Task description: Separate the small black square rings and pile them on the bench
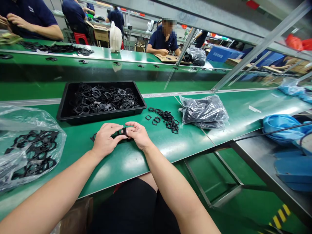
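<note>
Between my two hands, above the green tabletop [114,175], is a small black part [123,131]. My left hand [106,138] pinches it from the left, and my right hand [137,135] grips its right side. Another black piece shows partly behind my left hand. Just beyond my hands a black tray [104,116] holds a heap of black plastic parts [97,97]. Right of my right hand lies a loose pile of black rings [168,118], with a few rings apart from it.
At the left lies an open clear bag [31,117] of black parts. A filled plastic bag [204,110] sits right of the rings. Behind runs a belt [102,73] with spaced black parts. Metal posts rise at the right; people sit across.
</note>
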Motion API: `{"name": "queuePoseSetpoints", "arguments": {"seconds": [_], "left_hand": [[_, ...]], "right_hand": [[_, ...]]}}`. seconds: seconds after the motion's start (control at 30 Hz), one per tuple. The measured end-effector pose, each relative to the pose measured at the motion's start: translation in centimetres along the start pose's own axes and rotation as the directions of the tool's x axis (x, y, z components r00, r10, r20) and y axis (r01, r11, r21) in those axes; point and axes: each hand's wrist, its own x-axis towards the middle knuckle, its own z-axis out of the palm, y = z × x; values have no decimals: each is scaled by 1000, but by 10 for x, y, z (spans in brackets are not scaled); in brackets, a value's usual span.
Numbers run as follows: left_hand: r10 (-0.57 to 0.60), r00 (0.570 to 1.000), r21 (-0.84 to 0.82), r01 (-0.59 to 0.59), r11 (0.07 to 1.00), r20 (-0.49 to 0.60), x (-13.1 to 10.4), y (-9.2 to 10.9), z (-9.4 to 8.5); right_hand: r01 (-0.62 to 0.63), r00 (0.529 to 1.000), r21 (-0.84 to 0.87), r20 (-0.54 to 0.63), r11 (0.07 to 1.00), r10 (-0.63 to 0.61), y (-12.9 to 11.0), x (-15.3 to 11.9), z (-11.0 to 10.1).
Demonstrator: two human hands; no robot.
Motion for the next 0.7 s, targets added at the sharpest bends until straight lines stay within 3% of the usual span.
{"name": "queuePoseSetpoints", "arguments": {"seconds": [0.17,0.4,0.5,0.63,0.7], "left_hand": [[-16,999,-1,16,1000,39,0,0,-1],[-57,998,-63,58,996,13,0,1,0],[-105,994,-78,105,991,8,-1,2,0],[-227,974,-162,226,961,14,-3,1,3],[-371,926,-328,371,869,65,-3,0,5]], "right_hand": [[-5,999,10,37,1000,4,0,0,0],[14,1000,25,-22,1000,-14,0,1,-2],[20,1000,-14,7,1000,-20,-2,0,-1],[12,1000,-67,25,998,-11,-3,-1,1],[16,1000,-85,-18,996,-18,-1,0,1]]}}
